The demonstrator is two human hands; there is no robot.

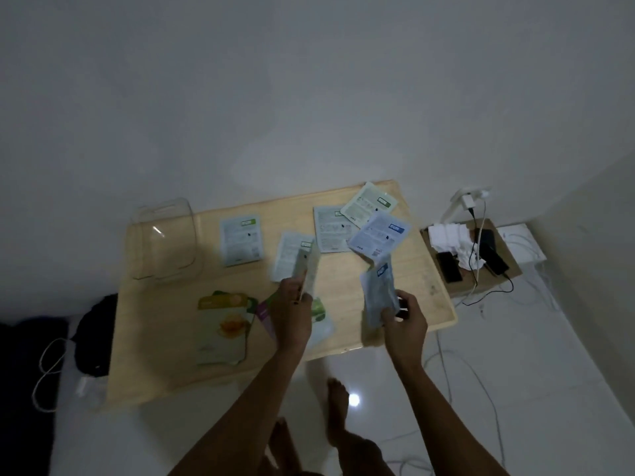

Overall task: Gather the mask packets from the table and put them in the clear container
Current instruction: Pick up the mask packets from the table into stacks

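Observation:
Several mask packets lie on the low wooden table (pixel 165 355). My left hand (pixel 292 304) holds a pale packet (pixel 307 269) upright above the table's middle. My right hand (pixel 403 321) grips a blue-grey packet (pixel 378 293) near the front right edge. The clear container (pixel 165 238) stands empty at the table's back left corner. Flat on the table are a packet with a green label (pixel 240 240), a white packet (pixel 287 252), a grey one (pixel 331 228), a pale green one (pixel 369 202), a blue one (pixel 379 237), a yellow one (pixel 223 326) and a purple one (pixel 266 310), partly under my left hand.
A cardboard box (pixel 481 280) with white tissue, dark devices and cables sits on the floor right of the table. A wall socket with a charger (pixel 467 201) is behind it. Dark cloth (pixel 92 331) lies left of the table. Cables run over the white floor; my bare feet are below.

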